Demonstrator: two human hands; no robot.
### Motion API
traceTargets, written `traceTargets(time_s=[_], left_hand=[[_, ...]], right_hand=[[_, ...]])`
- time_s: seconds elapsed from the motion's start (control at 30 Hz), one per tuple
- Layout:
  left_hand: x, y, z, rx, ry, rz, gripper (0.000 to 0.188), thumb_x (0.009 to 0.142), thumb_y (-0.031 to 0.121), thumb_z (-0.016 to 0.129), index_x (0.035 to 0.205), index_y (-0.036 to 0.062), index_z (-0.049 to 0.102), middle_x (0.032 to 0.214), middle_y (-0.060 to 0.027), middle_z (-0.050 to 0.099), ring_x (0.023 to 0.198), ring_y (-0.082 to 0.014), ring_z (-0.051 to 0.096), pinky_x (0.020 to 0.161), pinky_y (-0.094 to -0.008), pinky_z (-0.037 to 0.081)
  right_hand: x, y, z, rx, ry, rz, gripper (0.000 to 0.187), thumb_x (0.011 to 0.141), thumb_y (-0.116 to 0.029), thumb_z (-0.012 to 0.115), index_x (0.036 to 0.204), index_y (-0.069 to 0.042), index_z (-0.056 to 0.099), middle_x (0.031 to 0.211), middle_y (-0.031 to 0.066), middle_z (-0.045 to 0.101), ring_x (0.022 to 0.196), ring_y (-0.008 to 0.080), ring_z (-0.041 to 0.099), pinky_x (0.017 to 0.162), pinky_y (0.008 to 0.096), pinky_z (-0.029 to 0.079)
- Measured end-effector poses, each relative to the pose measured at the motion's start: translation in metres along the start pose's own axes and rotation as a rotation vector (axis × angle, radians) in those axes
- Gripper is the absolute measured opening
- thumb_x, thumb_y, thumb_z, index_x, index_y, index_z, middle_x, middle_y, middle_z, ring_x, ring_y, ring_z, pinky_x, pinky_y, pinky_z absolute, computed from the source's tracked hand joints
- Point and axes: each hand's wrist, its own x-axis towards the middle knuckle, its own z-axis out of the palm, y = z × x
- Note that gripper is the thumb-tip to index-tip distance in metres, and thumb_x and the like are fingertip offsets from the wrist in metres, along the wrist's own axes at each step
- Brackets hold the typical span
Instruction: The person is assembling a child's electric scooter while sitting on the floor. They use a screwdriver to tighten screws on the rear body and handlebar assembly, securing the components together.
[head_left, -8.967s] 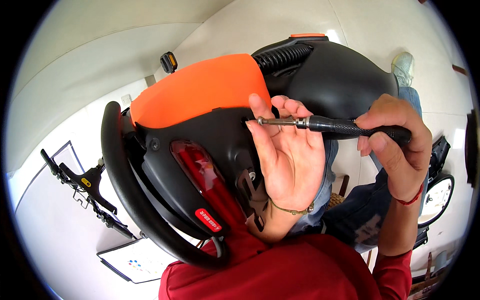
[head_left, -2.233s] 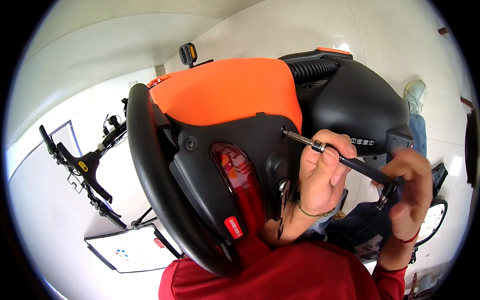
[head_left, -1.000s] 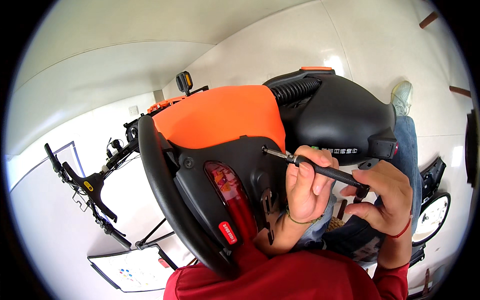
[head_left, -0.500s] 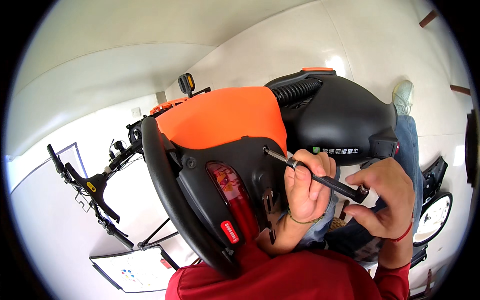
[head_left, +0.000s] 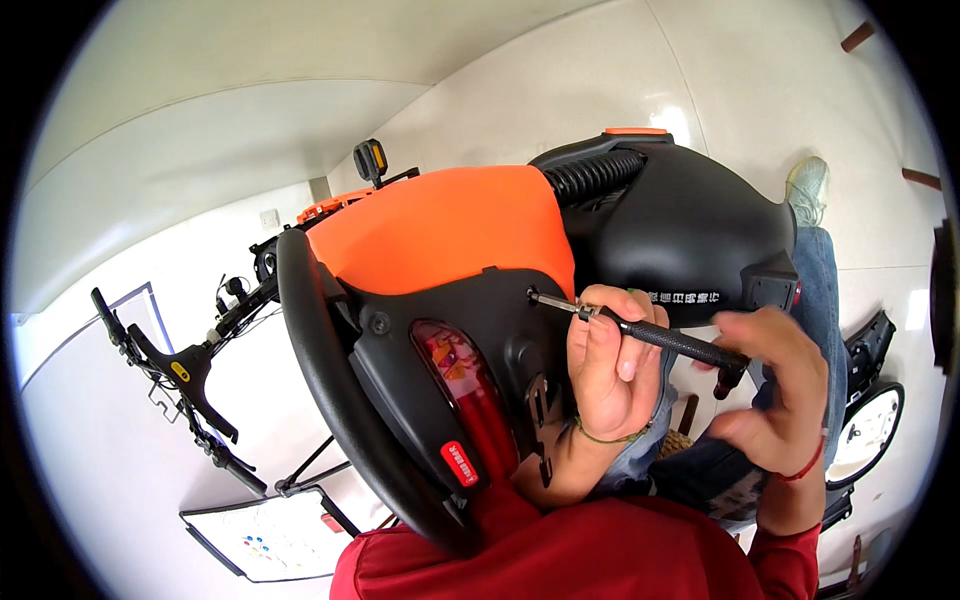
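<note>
Screwdriver bit seated in the back of a scooter tail section

Left hand (head_left: 612, 372) is wrapped around the front of the black screwdriver (head_left: 640, 333), fingers curled over the shaft just behind the bit, and the tip sits in a hole in the black rear panel (head_left: 470, 330), right below the orange cover (head_left: 440, 228). Right hand (head_left: 775, 385) is at the handle end with fingers loosely spread, touching it at most and not clamped on it. The red tail light (head_left: 468, 400) runs down the panel just left of the screwdriver tip, and the curved black grab rail (head_left: 330, 390) wraps the panel's far left edge. The black seat (head_left: 690, 230) bulges up right of the orange cover. A red sleeve (head_left: 600, 555) sits under the panel.
</note>
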Motion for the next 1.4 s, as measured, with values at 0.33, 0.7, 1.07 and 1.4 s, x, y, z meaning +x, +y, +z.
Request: traceTargets(time_s=[0.33, 0.7, 1.07, 1.4], left_hand=[[0.0, -0.001, 0.001, -0.006, -0.012, -0.016, 0.035, 0.098, 0.042, 0.038, 0.09, 0.0103, 0.05, 0.054, 0.0093, 0.037, 0.056, -0.005, 0.031, 0.054, -0.0223, 0.027], [-0.001, 0.001, -0.003, 0.013, -0.032, 0.009, 0.037, 0.097, 0.044, 0.04, 0.08, 0.0123, 0.048, 0.052, 0.0096, 0.037, 0.055, -0.0059, 0.03, 0.054, -0.0223, 0.027], [-0.001, 0.0, 0.001, 0.003, 0.037, 0.021, 0.034, 0.098, 0.038, 0.04, 0.093, 0.0066, 0.051, 0.057, 0.0083, 0.038, 0.057, -0.0042, 0.033, 0.053, -0.0214, 0.028], [-0.001, -0.002, -0.002, 0.003, 0.002, 0.045, 0.035, 0.098, 0.04, 0.04, 0.091, 0.0073, 0.051, 0.057, 0.0089, 0.039, 0.056, -0.0041, 0.031, 0.052, -0.0212, 0.026]], right_hand=[[-0.006, 0.004, -0.004, -0.365, -0.01, -0.251, 0.033, 0.076, -0.031, 0.072, 0.092, -0.003, 0.064, 0.065, 0.0031, 0.061, 0.056, 0.0187, 0.057, 0.052, 0.0288, 0.04], [-0.002, 0.007, 0.0, -0.273, -0.03, -0.388, 0.048, 0.065, -0.024, 0.079, 0.105, -0.005, 0.06, 0.076, 0.0055, 0.063, 0.063, 0.0216, 0.057, 0.056, 0.0306, 0.042], [-0.015, 0.006, -0.003, -0.135, -0.067, 0.084, 0.037, 0.077, -0.033, 0.07, 0.093, -0.001, 0.061, 0.065, 0.0049, 0.06, 0.05, 0.0216, 0.053, 0.048, 0.0289, 0.041], [-0.007, 0.005, -0.001, -0.174, -0.041, -0.209, 0.028, 0.081, -0.019, 0.066, 0.101, 0.0, 0.062, 0.07, 0.0091, 0.062, 0.055, 0.0243, 0.056, 0.05, 0.0305, 0.043]])
